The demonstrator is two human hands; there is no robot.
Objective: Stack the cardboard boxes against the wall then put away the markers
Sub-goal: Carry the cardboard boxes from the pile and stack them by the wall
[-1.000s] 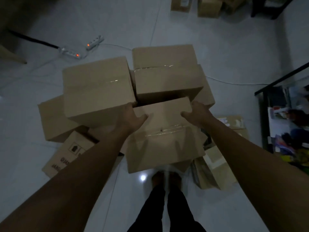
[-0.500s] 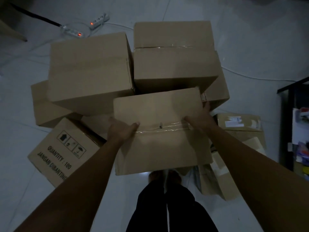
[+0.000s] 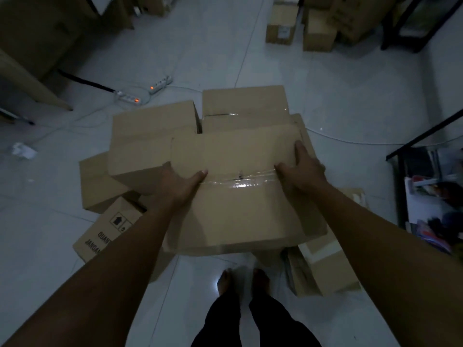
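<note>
**Cardboard box in hand, stacking barely begun**

Fingers first: left hand (image 3: 181, 182) clamps the left edge of the brown taped cardboard box (image 3: 238, 194), thumb lying on top along the clear tape seam, remaining fingers out of sight down the side. Right hand (image 3: 299, 170) grips the right edge the same way, index finger stretched along the top toward the far corner. Both are grasping the box, which is held over the middle of the pile, tilted toward the person, just above their bare feet.

Around it: two more plain brown cardboard boxes (image 3: 150, 144) sit far-left and far-centre. A printed brown carton (image 3: 105, 234) lies on its side near-left. A flattened or open box (image 3: 325, 269) lies near-right. All sit loose on the pale tiled floor (image 3: 350, 101), well apart from any wall.

Status, my read:
- Nothing visibly stacked against a wall yet; pile looks unsorted.
- This box looks like the one being carried off; several left.
- Markers: can't pick them out. Too dark, and the cluttered black shelf (image 3: 431, 186) at right is blurred.
- Power strips with cables (image 3: 130, 97) lie far-left: trip risk.
</note>
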